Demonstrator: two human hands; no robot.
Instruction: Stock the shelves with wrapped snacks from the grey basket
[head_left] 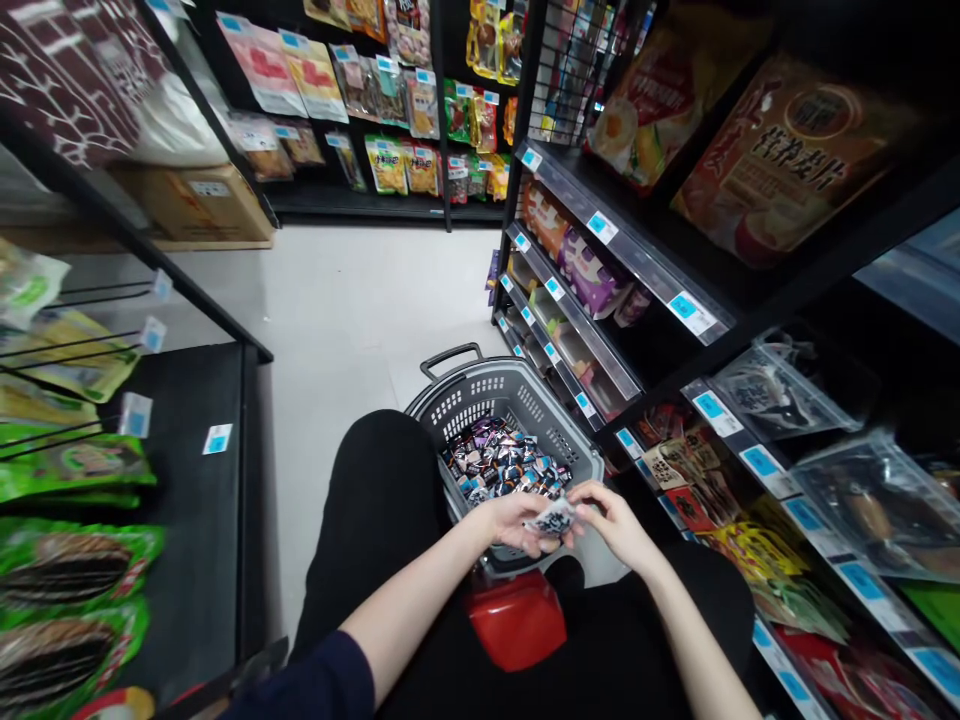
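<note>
Both my hands meet over the near edge of a grey shopping basket (450, 405) that stands on the floor between my knees. My left hand (510, 520) and my right hand (615, 520) are both closed on one small black-and-white snack packet (553, 518), held between them. Several small wrapped snack packets (501, 460) in dark, purple and orange wrappers fill the basket's bottom. The basket's black handle (450, 357) sticks up at its far end.
Black shelves with blue price tags (688, 308) and bagged snacks run along the right. Green packets (71, 465) hang on pegs at the left. A red stool (517, 620) sits under me. Pale floor (345, 300) leads to more shelves and a cardboard box (199, 205).
</note>
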